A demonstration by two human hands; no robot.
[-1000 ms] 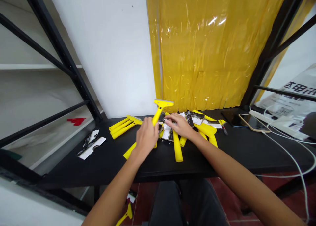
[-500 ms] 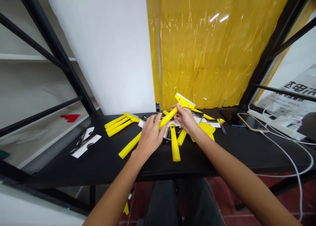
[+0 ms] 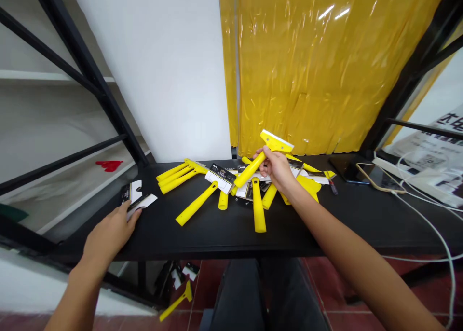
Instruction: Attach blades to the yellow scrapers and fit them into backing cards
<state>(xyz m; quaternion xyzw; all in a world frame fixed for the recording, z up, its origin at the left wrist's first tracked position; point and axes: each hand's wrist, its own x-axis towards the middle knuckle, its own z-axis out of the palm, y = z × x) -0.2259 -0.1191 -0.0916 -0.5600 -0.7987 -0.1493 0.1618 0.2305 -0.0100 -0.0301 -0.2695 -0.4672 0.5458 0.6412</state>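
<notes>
My right hand [image 3: 277, 169] is closed around a yellow scraper [image 3: 251, 169], near its head, with the metal blade edge up and the handle slanting down to the left. At the left of the black table, my left hand [image 3: 110, 229] pinches a black-and-white cardboard sleeve [image 3: 144, 203] with a notch cut in it. Another such sleeve [image 3: 135, 191] lies just behind. Under and around my right hand are several more yellow scrapers [image 3: 259, 208], some with their heads in card sleeves. One sleeved scraper [image 3: 197, 205] points toward the front left.
Several yellow scrapers [image 3: 177, 176] lie side by side at the back left. A small screwdriver [image 3: 333, 187], a phone [image 3: 379, 176] and white cables [image 3: 430, 225] are on the right. On the floor lies a scraper [image 3: 179, 299] near card sleeves. Black rack posts [image 3: 83, 75] stand at both sides.
My left hand has let go of the scraper's handle and moved left to the card sleeves, gripping one. My right hand still holds the scraper. The view has shifted slightly.
</notes>
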